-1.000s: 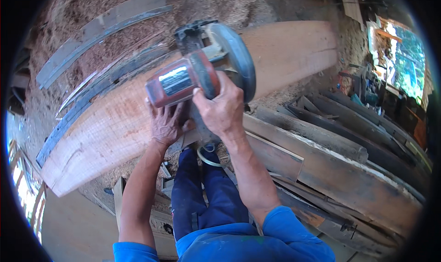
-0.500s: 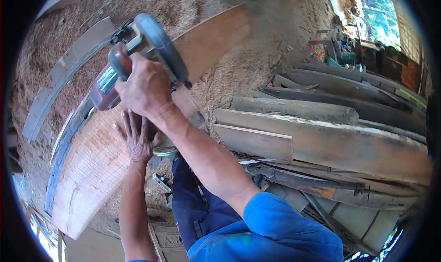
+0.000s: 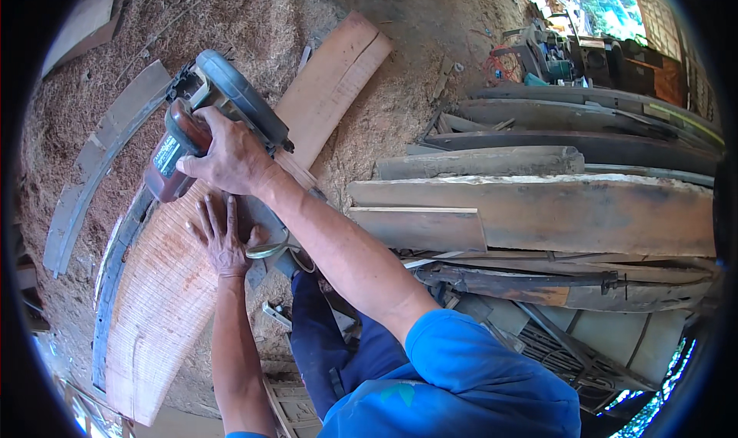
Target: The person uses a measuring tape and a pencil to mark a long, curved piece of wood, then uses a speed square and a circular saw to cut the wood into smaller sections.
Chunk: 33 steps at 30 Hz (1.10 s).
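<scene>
My right hand is wrapped round the handle of a hand-held circular saw with a dark red and grey body. The saw sits across a wide pale plank. Its blade is hidden beneath it. My left hand lies on the plank just nearer than the saw, palm down with the fingers spread. Beyond the saw, a wooden piece with a dark crack at its far end lies at an angle to the plank. A dark, rough edge strip runs along the plank's left side.
Sawdust covers the ground. Curved offcuts lie to the left. Stacked long boards fill the right side, with tools and clutter behind them. My sandalled foot is close beside the plank.
The wooden piece beyond the saw has swung out of line with the plank and looks lower. The dust there has thinned. Both hands keep their places on saw and plank while the view shifts.
</scene>
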Each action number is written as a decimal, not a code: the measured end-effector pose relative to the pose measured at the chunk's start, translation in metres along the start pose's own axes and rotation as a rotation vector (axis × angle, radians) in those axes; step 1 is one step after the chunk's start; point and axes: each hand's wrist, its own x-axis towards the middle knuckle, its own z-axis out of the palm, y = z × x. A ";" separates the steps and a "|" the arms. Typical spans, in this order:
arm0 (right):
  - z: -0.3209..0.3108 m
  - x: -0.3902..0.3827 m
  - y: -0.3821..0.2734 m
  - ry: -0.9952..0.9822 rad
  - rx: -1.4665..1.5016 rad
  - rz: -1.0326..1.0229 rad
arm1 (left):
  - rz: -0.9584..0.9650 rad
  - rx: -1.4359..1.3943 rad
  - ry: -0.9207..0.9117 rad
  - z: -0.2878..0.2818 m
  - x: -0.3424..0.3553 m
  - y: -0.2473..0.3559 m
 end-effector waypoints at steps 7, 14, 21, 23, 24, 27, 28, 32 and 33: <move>-0.010 -0.005 0.010 -0.046 0.276 -0.131 | 0.023 0.053 0.039 0.004 -0.001 -0.004; -0.026 -0.004 0.010 -0.138 0.223 -0.238 | 0.007 0.105 0.039 0.012 -0.006 -0.015; -0.174 -0.039 0.056 -0.008 -0.072 -0.028 | 0.052 0.089 0.044 0.004 0.006 0.003; -0.215 -0.032 0.081 0.022 -0.172 0.158 | 0.070 0.077 0.077 0.003 0.007 -0.001; -0.235 -0.025 0.093 0.024 -0.215 0.267 | 0.065 0.082 0.075 0.001 0.006 -0.003; -0.289 -0.004 0.158 -0.142 -0.511 0.582 | 0.074 0.092 0.060 0.000 0.009 0.001; -0.308 -0.005 0.200 -0.153 -0.660 0.577 | 0.075 0.089 0.048 0.003 0.013 0.003; -0.346 0.006 0.294 -0.399 -0.921 0.788 | 0.088 0.093 0.043 0.008 0.014 0.005; -0.351 0.008 0.322 -0.415 -0.914 0.782 | 0.089 0.085 0.050 0.010 0.016 0.005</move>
